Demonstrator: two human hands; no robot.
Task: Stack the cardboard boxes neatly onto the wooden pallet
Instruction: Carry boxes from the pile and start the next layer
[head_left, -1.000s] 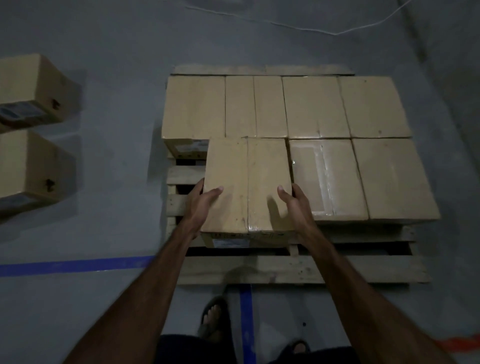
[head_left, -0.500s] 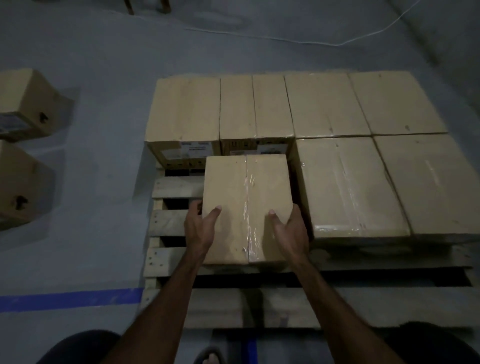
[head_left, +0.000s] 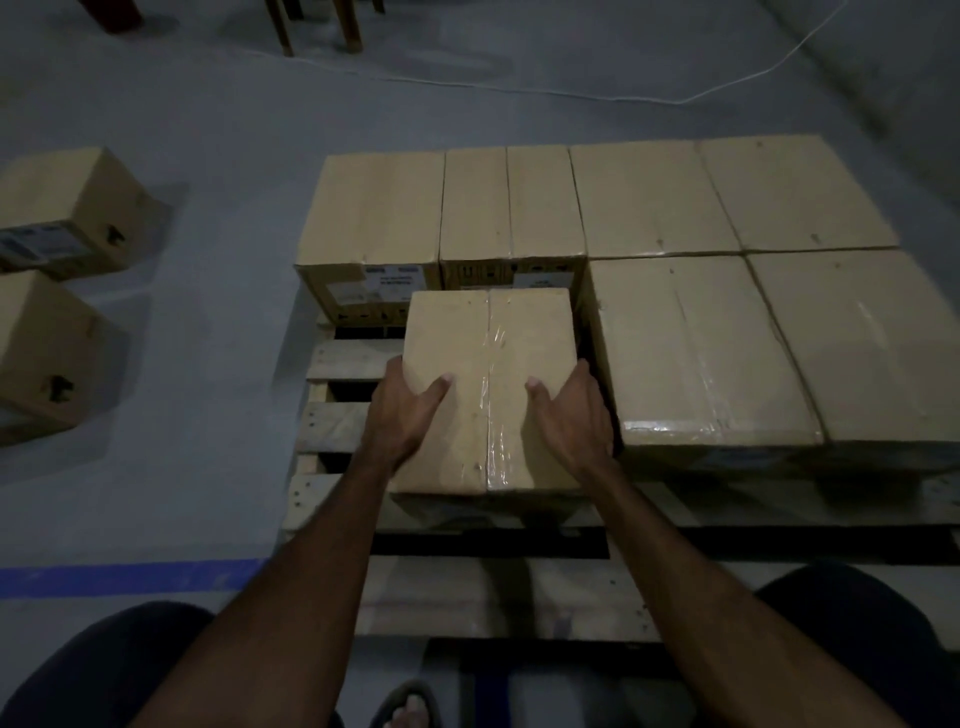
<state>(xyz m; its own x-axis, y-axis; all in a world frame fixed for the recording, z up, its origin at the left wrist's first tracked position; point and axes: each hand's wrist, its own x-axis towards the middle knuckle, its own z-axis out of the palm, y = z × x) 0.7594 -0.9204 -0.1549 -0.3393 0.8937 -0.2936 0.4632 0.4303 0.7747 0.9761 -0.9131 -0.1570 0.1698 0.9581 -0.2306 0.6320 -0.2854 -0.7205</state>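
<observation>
A taped cardboard box (head_left: 493, 353) sits low on the wooden pallet (head_left: 343, 358), in the front row beside the stacked boxes (head_left: 691, 343). My left hand (head_left: 410, 410) grips its left side, thumb on top. My right hand (head_left: 574, 415) grips its right side, thumb on top, squeezed against the neighbouring box. Several boxes fill the back row (head_left: 519, 202) and the pallet's right part. The pallet's front left slats lie bare.
Two more cardboard boxes (head_left: 67, 208) (head_left: 41, 353) stand on the grey floor at the left. A blue tape line (head_left: 124, 577) runs along the floor. A white cable (head_left: 519, 91) and wooden furniture legs (head_left: 317, 26) lie beyond the pallet.
The box has come down from above the row onto the pallet slats, both hands still holding it. My head has dropped lower and closer to the pallet.
</observation>
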